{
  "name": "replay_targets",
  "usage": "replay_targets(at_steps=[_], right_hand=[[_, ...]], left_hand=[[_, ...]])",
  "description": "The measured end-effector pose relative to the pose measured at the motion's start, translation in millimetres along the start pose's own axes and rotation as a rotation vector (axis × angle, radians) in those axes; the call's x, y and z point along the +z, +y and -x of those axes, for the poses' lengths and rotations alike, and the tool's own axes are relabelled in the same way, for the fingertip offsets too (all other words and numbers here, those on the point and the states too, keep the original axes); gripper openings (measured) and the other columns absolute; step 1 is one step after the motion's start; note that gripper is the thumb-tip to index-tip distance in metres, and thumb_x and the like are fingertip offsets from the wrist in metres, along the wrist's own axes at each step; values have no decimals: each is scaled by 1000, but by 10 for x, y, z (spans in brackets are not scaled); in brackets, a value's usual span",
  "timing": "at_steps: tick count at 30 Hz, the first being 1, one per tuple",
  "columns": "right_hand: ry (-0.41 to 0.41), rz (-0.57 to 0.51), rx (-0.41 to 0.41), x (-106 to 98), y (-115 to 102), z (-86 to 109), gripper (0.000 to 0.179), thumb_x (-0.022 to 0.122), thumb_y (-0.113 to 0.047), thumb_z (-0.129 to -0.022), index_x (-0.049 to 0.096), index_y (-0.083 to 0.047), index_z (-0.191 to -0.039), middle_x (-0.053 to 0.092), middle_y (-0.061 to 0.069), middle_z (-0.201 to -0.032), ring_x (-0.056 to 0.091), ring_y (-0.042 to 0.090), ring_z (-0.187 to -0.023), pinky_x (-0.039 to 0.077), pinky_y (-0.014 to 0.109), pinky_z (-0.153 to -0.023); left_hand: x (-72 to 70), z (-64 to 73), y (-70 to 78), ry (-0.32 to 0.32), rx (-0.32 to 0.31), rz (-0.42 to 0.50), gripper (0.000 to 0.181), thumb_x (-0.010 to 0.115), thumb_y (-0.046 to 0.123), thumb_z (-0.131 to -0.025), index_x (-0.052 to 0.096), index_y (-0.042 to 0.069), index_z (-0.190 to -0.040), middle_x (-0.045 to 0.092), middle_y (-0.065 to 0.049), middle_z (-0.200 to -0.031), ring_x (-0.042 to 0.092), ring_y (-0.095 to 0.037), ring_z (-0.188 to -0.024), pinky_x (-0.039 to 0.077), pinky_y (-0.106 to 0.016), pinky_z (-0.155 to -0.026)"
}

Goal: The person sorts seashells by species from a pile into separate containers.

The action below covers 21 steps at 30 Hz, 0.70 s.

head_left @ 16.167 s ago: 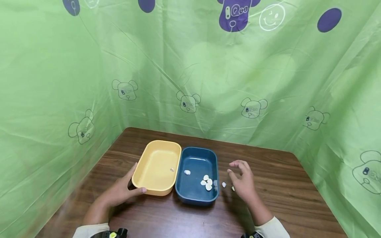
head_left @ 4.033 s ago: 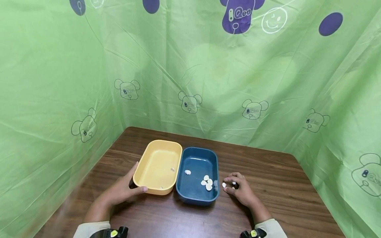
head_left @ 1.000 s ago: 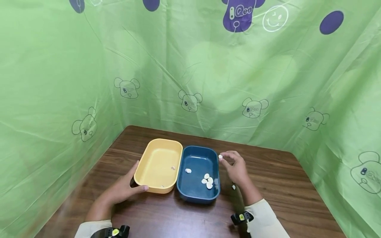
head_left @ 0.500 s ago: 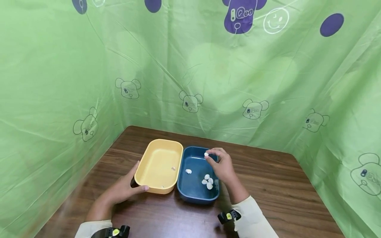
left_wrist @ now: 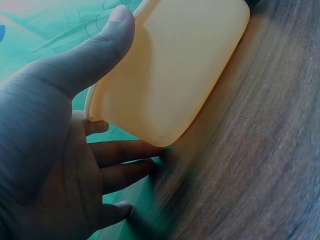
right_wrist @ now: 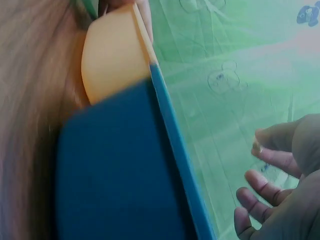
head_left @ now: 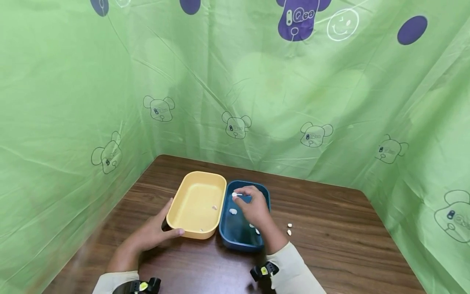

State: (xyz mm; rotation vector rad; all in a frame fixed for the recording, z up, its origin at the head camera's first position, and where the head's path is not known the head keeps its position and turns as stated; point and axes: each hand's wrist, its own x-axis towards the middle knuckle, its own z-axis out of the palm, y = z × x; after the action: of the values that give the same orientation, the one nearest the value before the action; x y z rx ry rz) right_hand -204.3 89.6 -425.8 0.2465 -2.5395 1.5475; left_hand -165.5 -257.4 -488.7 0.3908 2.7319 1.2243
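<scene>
My right hand [head_left: 253, 207] pinches a small white shell [head_left: 234, 194] between thumb and fingertips, above the blue box [head_left: 240, 246]. In the right wrist view the held shell [right_wrist: 256, 148] shows only as a small pale piece. One white shell [head_left: 233, 211] lies in the blue box near its left wall; others there are partly hidden behind my wrist. My left hand [head_left: 152, 232] holds the near left corner of the yellow box [head_left: 196, 235], thumb at the front wall. Inside the yellow box are two small shells, one towards the right [head_left: 214, 208] and one near the front.
Both boxes stand side by side on a brown wooden table [head_left: 330, 228]. Two small shells [head_left: 289, 232] lie on the wood right of the blue box. A green printed curtain [head_left: 271, 90] surrounds the table at the back and sides.
My right hand picked up a shell from the table and carried it left over the blue box. A second shell appeared in the yellow box earlier. The left hand stays on the yellow box.
</scene>
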Motion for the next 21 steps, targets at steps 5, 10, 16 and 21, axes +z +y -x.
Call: replay_targets(at_steps=[5, 10, 16, 21], right_hand=[[-18, 8, 10, 169, -93, 38, 16, 79, -15, -101, 84, -8, -114, 72, 13, -122, 61, 33, -117, 52, 54, -102], [-23, 14, 33, 320, -141, 57, 15, 79, -15, -101, 84, -8, -113, 71, 14, -121, 60, 35, -117, 52, 47, -97], [-35, 4, 46, 455, -169, 79, 16, 79, -17, -101, 84, -9, -114, 69, 17, -126, 60, 40, -120, 52, 49, -98], [-35, -5, 48, 504, -184, 87, 16, 79, -19, -101, 84, -10, -114, 67, 17, -131, 61, 43, -128, 54, 58, -105]], left_hand=[[-6, 0, 11, 7, 8, 1, 123, 83, 51, -94, 3, 8, -177, 35, -40, -168, 43, -60, -152, 36, -75, -121], [-7, 0, 14, 11, 18, 0, 124, 83, 52, -94, 3, 8, -177, 37, -40, -167, 44, -59, -152, 37, -75, -121], [-9, 16, 14, 7, 13, -5, 123, 83, 51, -94, 2, 9, -177, 38, -40, -166, 46, -59, -150, 39, -75, -119], [-3, 12, 26, 4, 9, -6, 123, 83, 52, -94, 2, 10, -177, 40, -40, -165, 48, -56, -150, 40, -73, -119]])
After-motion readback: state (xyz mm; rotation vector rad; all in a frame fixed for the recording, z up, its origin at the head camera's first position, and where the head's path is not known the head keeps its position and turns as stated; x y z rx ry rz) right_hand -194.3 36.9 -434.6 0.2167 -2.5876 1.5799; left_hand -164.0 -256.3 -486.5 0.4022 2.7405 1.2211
